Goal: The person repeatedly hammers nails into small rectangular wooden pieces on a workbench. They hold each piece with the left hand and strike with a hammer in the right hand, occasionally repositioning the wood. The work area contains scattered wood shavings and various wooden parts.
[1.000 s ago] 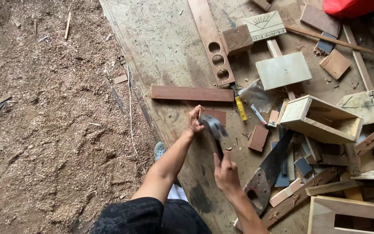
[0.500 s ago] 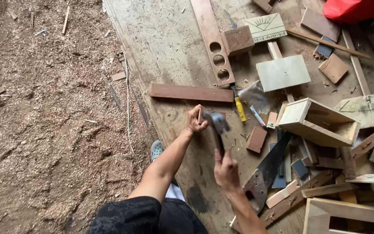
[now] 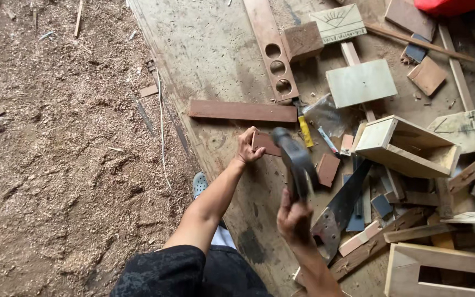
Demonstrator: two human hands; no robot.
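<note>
A crumpled clear plastic bag (image 3: pixel 328 114) lies on the worktop (image 3: pixel 215 49), just right of a yellow-handled tool and below a pale square board. At the top, a pale board (image 3: pixel 338 23) carries a drawn sunburst pattern in dark lines. No labels, signs or screens show.

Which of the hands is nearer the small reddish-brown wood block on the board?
Left. The left hand touches the small reddish-brown block, holding its left end. The right hand is below it, gripping the hammer.
</note>
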